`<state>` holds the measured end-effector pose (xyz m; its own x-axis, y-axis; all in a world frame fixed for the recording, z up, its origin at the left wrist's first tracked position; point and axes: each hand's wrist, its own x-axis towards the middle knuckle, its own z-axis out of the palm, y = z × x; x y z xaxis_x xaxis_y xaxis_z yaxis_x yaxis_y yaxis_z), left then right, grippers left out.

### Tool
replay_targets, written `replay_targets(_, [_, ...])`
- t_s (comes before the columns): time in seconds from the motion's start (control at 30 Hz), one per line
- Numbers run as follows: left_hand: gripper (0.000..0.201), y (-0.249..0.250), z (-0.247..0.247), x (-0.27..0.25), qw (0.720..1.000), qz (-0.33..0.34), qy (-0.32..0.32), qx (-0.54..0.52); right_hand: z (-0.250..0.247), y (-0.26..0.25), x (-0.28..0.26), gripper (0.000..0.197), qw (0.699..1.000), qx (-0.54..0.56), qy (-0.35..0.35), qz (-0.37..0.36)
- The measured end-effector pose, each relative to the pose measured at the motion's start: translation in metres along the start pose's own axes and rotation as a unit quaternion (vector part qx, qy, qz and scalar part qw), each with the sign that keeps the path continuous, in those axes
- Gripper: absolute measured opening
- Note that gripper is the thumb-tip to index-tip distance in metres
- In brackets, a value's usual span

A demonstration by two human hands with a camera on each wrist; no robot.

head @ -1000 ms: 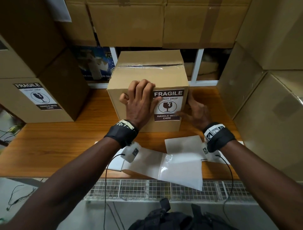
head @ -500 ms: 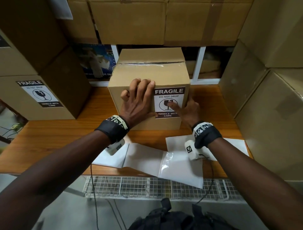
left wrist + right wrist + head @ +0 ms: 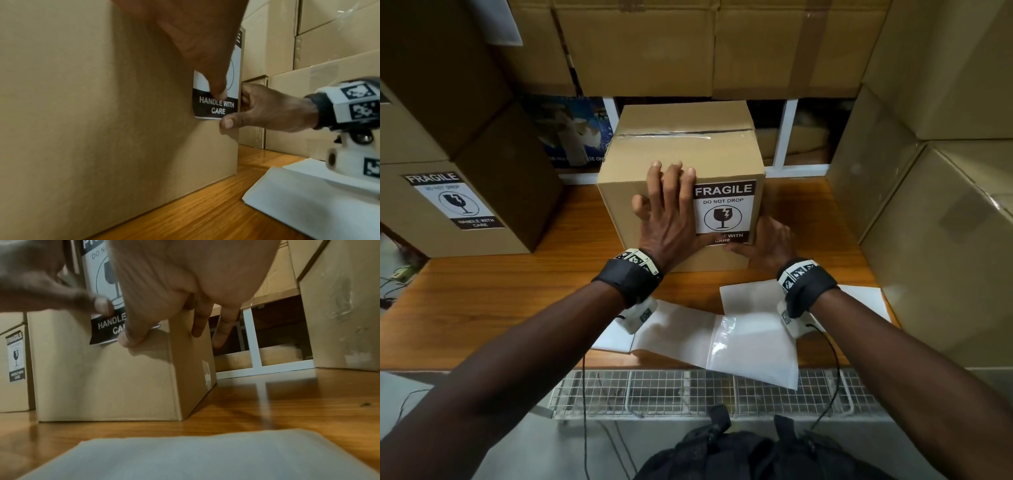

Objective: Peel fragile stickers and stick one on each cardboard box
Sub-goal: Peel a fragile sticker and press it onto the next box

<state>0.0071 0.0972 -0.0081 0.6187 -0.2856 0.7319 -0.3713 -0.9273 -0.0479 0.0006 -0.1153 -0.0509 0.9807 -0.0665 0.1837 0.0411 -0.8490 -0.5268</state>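
Pressing flat against the near face of the cardboard box [image 3: 681,144], the left hand [image 3: 671,219] has its fingers straight and spread, fingertips close to the top edge, while its thumb reaches right onto the fragile sticker [image 3: 724,210] at the line where the white panel meets the dark "HANDLE WITH CARE" band. In the left wrist view that thumb tip sits just above the lettering. The right hand [image 3: 768,245] wraps the box's near right corner: its thumb lies on the front face at the sticker's lower right corner, and its fingers extend, fairly straight, along the right side face, as the right wrist view shows. Neither hand holds anything loose; both rest open on cardboard.

The sticker is stuck on the right part of the near face, upright, its right edge close to the box corner. The box stands on the wooden counter [image 3: 493,294], taped shut along its top.

At the left, a second cardboard box [image 3: 465,209] carries its own fragile sticker [image 3: 453,200] on its near face. More plain cartons [image 3: 935,219] are stacked at the right and across the far side. On the near edge of the counter lie white backing sheets [image 3: 736,342], partly overhanging, below both wrists.
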Motion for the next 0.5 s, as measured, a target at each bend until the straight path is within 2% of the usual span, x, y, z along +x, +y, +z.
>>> replay_targets(0.2, [0.131, -0.002, 0.010, -0.007, 0.999, 0.014, -0.020, 0.038, -0.011, 0.008, 0.004, 0.079, 1.000, 0.019, -0.008, -0.022])
replay_targets(0.37, [0.137, -0.020, 0.008, -0.010, 0.996, 0.070, -0.025, 0.058, -0.014, 0.019, 0.005, 0.091, 0.997, -0.039, -0.019, -0.056])
replay_targets(0.5, [0.116, -0.033, -0.002, -0.007, 0.993, 0.105, 0.011, 0.058, -0.016, 0.023, 0.004, 0.102, 0.994, -0.065, -0.030, -0.079])
